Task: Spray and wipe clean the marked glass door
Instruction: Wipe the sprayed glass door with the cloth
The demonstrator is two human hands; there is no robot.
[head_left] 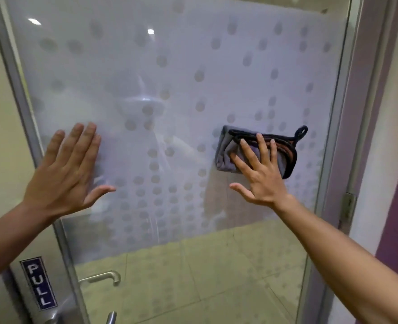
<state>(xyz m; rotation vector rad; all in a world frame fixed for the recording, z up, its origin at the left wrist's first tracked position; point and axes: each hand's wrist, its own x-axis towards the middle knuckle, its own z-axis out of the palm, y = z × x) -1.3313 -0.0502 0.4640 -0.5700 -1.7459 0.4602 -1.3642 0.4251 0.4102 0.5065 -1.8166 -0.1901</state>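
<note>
Wiping stage: right hand (261, 176) flat-fingered, pressing cloth (256, 152) on door (193, 54) near hinge edge. Left hand (67, 174) flat, empty, bracing. Lower glass looks unwiped.

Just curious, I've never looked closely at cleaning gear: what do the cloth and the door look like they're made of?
The cloth looks like soft grey microfibre: folded, plush, dark stitched edging and a hanging loop. The glass door seems to be glass with a matte frosted film patterned in dots; its lower strip is clear and glossy, showing floor tiles.
</note>
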